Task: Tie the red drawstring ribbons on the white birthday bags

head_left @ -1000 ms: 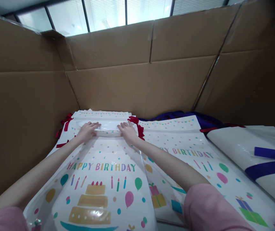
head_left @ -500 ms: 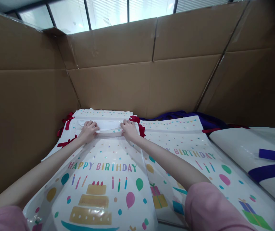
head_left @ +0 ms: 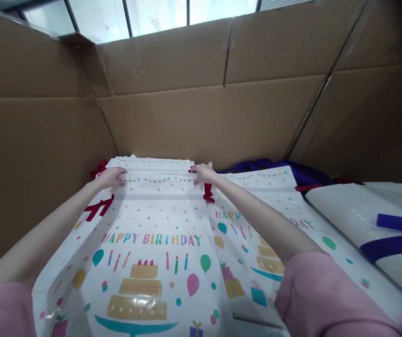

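A large white plastic gift bag (head_left: 152, 276), printed with "HAPPY BIRTHDAY", a cake, candles and balloons, lies flat on a stack of similar ones. My left hand (head_left: 112, 178) is closed at its upper left corner, fingers curled over the edge. At the upper right corner, my right hand (head_left: 203, 174) pinches the edge, with part of a red ribbon showing by the fingertips. Between both hands the top edge, with its row of coloured bunting, is stretched straight. Red ribbon (head_left: 100, 207) sticks out at the left side, and another red ribbon (head_left: 208, 192) hangs below my right hand.
Tall cardboard walls (head_left: 166, 112) enclose the back and sides. Right of the stack lies a second pile of birthday bags (head_left: 257, 187). Purple ribbons (head_left: 278, 169) run behind it. A folded white bag (head_left: 355, 206) with purple straps (head_left: 398, 245) lies at the far right.
The folded-over top edge of the bag now lies flat and extended. My hands have moved apart and slightly up, from the fold to the top corners.
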A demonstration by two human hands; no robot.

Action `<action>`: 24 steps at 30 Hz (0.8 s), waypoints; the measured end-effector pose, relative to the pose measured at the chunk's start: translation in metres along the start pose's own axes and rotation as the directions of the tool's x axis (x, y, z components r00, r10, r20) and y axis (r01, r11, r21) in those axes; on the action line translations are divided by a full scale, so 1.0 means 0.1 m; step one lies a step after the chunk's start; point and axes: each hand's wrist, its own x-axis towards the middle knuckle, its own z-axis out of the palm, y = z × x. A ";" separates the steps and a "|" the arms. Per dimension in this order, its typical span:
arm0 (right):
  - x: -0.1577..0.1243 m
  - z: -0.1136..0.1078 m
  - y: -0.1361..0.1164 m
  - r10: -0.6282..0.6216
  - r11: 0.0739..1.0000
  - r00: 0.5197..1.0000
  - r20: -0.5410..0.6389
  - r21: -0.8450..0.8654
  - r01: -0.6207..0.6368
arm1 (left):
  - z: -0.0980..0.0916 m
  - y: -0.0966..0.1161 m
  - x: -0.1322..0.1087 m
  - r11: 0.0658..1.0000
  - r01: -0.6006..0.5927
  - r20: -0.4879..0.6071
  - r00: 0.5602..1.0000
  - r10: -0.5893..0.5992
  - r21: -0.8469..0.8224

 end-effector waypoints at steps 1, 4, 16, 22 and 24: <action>0.00 0.00 0.00 0.000 1.000 1.000 -0.013 0.009 0.000 | -0.01 -0.02 0.00 1.000 -0.009 -0.014 1.000 0.009 -0.005; 0.00 -0.01 -0.02 0.002 1.000 0.999 -0.040 0.004 -0.002 | -0.04 -0.02 0.02 0.999 -0.011 -0.018 1.000 0.011 0.032; 0.03 -0.08 0.08 0.056 0.998 0.994 -0.097 -0.030 -0.059 | -0.10 -0.01 0.06 0.996 0.033 -0.054 0.998 -0.029 0.080; -0.01 -0.07 0.13 0.096 0.995 0.993 -0.074 -0.031 -0.098 | -0.14 0.10 0.07 0.994 0.051 -0.018 0.999 -0.049 0.094; -0.02 -0.07 0.14 0.096 0.995 0.992 -0.081 -0.022 -0.098 | -0.16 0.13 0.06 0.995 0.045 -0.024 0.999 -0.043 0.092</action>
